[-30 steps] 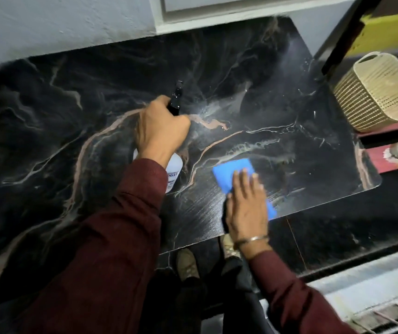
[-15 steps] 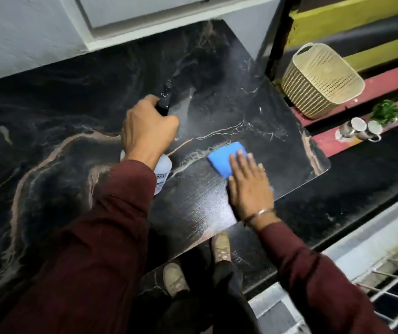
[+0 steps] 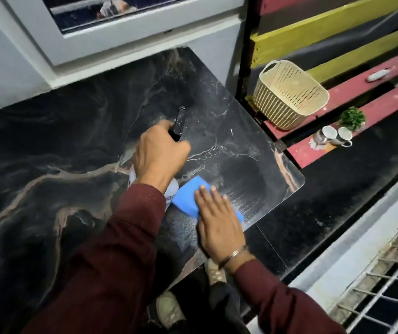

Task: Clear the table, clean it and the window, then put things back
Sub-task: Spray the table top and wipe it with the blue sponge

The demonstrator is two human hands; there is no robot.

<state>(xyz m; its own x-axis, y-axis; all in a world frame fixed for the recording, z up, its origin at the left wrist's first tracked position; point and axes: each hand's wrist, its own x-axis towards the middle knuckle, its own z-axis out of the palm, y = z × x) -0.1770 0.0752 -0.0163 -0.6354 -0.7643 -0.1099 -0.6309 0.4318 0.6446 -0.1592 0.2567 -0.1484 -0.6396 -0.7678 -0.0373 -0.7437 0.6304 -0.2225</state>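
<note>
One dark marble tabletop (image 3: 48, 165) fills most of the view, bare, wet streaks near its right edge. Window (image 3: 111, 10) sits at far top, not yet wiped by the look of it. Cream basket (image 3: 289, 97) on the red shelf (image 3: 386, 109) to the right, inside hidden. Two mugs (image 3: 333, 137) and a small plant (image 3: 352, 118) just beside it, mugs on their sides, contents not visible. Left hand (image 3: 159, 157) grip closed around the spray bottle (image 3: 172, 186), nozzle pointing far. Right hand (image 3: 219, 225) lies flat, fingers spread, pressing the blue cloth (image 3: 188, 196) near the near-right corner. Risk: cloth close to the edge, a hard swipe could push it off; wet surface may smear.
</note>
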